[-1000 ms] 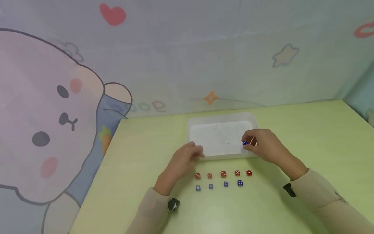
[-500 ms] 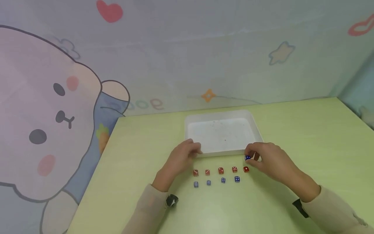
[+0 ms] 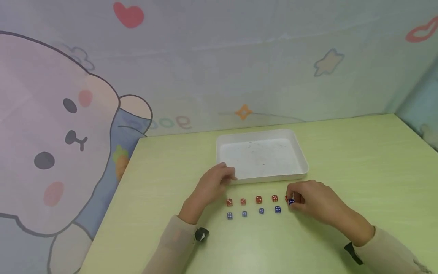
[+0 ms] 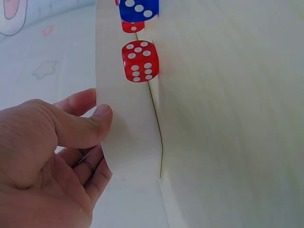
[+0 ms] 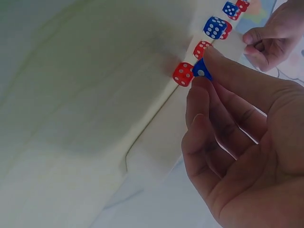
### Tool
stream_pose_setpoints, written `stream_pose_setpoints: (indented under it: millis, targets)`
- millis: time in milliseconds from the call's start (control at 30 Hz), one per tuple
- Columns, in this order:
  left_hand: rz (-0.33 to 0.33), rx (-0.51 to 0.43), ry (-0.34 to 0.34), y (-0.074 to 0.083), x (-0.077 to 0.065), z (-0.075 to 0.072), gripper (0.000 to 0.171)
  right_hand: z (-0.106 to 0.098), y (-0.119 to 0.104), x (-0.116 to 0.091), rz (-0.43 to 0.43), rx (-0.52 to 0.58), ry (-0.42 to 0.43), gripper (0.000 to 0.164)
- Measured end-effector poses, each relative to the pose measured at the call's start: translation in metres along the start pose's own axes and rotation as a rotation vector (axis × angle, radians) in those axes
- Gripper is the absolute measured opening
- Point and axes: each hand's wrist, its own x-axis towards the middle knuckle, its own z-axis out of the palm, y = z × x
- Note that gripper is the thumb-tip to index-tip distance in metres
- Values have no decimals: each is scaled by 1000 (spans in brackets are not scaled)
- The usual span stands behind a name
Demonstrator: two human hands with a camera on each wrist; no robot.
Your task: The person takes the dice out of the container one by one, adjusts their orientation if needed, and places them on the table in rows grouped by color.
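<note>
My right hand (image 3: pixel 316 198) pinches a blue die (image 3: pixel 291 202) between thumb and fingertips, low over the table at the right end of the dice rows. In the right wrist view this blue die (image 5: pixel 201 70) is beside a red die (image 5: pixel 183 74); whether they touch I cannot tell. My left hand (image 3: pixel 213 184) holds the near left part of the white tray (image 3: pixel 268 178). In the left wrist view its thumb (image 4: pixel 90 124) presses the tray's outer wall, with fingers behind the rim. A row of red dice (image 3: pixel 258 199) lies nearer the tray than a row of blue dice (image 3: pixel 261 211).
The pale green table (image 3: pixel 164 171) carries the tray and dice. Small dark specks mark the tray's floor (image 3: pixel 260 156). Behind the table hangs a cloth (image 3: pixel 191 76) printed with a cartoon animal, a heart and stars.
My right hand has brought the blue die from over the tray's right side toward me, down to the right end of the rows. The left hand has stayed at the tray.
</note>
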Motion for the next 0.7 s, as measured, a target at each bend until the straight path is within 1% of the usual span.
stream_pose_setpoints:
  millis: [167,333,700]
  targets:
    - [3,-4,5,0,0,-1,22,3,-1,1,-19,-8,-40,23]
    - [0,-8,-3,-1,0,0,20,5,0,1,-32,-21,-83,24]
    - [-10,-22,-18,-1,1,3,20,7,2,1,-62,-15,-84,27]
